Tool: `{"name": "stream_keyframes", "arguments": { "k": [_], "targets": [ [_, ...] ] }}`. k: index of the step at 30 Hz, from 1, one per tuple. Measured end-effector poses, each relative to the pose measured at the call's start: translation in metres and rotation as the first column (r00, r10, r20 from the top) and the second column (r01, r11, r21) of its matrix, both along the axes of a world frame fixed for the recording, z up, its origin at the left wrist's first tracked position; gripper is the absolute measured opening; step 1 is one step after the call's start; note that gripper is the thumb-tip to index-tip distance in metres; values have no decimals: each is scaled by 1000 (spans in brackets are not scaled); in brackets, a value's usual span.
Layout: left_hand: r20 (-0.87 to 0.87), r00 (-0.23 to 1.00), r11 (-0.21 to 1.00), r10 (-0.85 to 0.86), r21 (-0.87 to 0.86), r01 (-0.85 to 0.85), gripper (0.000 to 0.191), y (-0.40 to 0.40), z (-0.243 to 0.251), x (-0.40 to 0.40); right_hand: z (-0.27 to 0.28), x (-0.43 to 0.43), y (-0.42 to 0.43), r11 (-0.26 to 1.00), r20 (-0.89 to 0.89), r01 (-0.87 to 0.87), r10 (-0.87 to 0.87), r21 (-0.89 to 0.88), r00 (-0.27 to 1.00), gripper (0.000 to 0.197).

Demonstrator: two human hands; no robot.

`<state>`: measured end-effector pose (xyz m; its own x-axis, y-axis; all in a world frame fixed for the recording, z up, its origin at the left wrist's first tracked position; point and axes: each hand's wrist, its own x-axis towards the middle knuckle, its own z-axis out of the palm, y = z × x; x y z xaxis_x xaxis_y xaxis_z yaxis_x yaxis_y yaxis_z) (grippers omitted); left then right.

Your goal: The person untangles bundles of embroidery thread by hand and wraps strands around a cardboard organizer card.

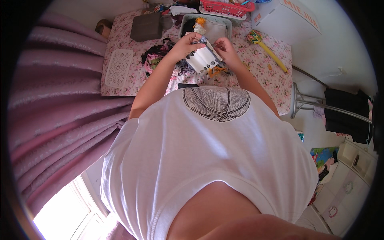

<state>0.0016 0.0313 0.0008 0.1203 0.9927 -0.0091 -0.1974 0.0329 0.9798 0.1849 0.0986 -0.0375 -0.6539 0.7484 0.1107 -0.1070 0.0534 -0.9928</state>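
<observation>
My left hand grips a white card by its upper left side, thumb across its face. Dark-rimmed holes run along the card's edges, and grey embroidery thread is looped along its right side. At the card's right edge is my right hand, its fingertips pinched together on what looks like a fine strand; the strand is hard to make out. Beneath and left of the card lies a tangle of pink, green and black thread. Orange thread shows below the card's lower corner.
Behind my hands stands a pale plastic basket holding yellow and white skeins. A dark box and a white openwork lid lie left. At right are a yellow-handled toy and a white carton. A red basket stands farther back.
</observation>
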Motion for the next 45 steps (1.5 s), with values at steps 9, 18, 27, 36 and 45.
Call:
{"name": "stream_keyframes", "arguments": {
  "k": [9,18,27,36,45],
  "targets": [
    [-114,991,997,68,40,-64,24,3,-17,-1,23,-2,-4,982,194,-110,80,151,978,13],
    [-237,966,995,104,19,-103,28,3,-22,0,29,-3,-8,955,223,-81,16,284,975,14],
    [-19,991,986,130,105,-128,26,-6,-2,-3,12,19,13,910,-124,-3,-53,-416,991,22],
    [7,970,964,241,111,-240,24,-3,-11,0,2,10,-11,860,-198,-176,89,-479,976,27],
    [75,990,993,118,20,-119,22,-2,-13,-7,17,12,-13,821,-73,-70,34,-567,997,31]
  ]
}}
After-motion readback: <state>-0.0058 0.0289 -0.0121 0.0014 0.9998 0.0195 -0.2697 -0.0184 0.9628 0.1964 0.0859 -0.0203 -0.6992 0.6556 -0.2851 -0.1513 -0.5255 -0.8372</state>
